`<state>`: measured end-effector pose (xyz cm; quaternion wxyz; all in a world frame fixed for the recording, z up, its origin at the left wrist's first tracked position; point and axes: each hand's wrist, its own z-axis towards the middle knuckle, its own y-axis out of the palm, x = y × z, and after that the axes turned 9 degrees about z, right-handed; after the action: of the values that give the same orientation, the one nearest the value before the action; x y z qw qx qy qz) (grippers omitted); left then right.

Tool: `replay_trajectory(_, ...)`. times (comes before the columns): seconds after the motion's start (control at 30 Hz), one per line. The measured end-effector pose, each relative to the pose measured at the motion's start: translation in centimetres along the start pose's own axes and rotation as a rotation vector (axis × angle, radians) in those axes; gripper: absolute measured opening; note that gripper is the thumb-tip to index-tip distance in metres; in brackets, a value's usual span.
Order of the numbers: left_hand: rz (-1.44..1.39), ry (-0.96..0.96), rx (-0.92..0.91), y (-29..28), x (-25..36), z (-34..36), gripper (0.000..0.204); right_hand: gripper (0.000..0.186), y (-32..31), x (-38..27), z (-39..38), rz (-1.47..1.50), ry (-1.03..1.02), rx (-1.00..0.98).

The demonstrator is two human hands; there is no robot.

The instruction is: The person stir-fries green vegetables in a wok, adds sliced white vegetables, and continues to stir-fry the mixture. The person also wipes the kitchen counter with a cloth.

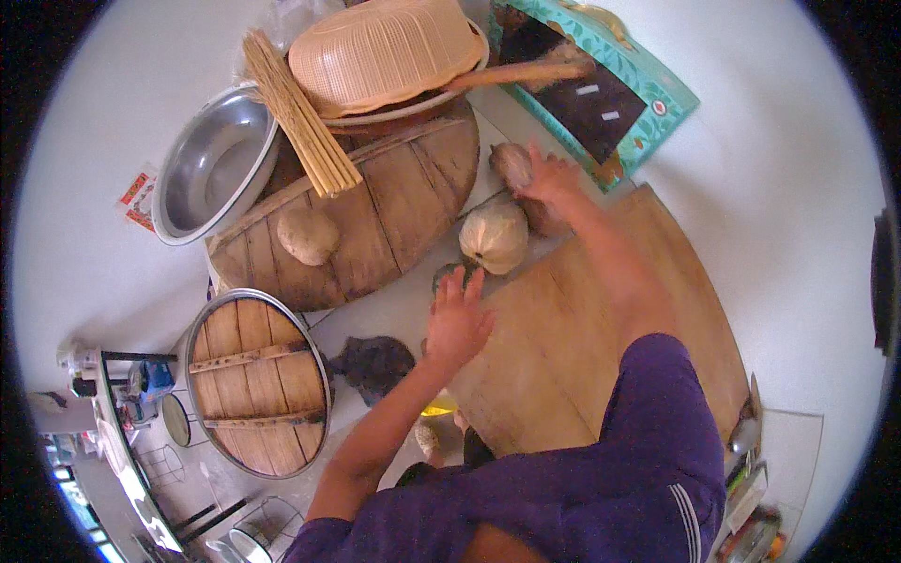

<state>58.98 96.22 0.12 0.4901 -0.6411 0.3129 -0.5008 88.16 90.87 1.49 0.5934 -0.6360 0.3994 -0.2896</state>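
My right hand (549, 174) reaches to the back, its fingers closed on a brownish oblong vegetable (510, 163). Another reddish-brown lump (546, 218) lies just below it, partly behind my wrist. A pale ribbed squash (493, 235) sits between my two hands. My left hand (458, 319) is open, fingers stretched toward a dark green round vegetable (444, 276) that they partly hide; whether they touch it is unclear. A wooden board (544, 357) lies under my forearms' right side. A tan potato-like vegetable (307, 235) rests on a semicircular wooden lid (394, 197) at the upper left.
A steel basin (211, 169), a bundle of straw sticks (300, 122) and an upturned peach plastic basket (380, 52) stand behind. A teal box (657, 113) is at the back right. A round wooden lid (258, 394) and dark bag (371, 366) are left; utensils (746, 432) at right.
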Motion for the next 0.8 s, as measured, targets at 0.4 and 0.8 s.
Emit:
replay_trajectory(0.4, 0.255, 0.165, -0.215, 4.5, 0.1, -3.0, 0.055, 0.09, 3.0, 6.8, 5.4, 0.759, -0.062, -0.03)
replay_trajectory(0.8, 0.19, 0.214, -0.232, 5.2, -0.5, -2.7, 0.053, 0.056, -6.9, -1.8, 14.1, 0.443, -0.352, 0.253)
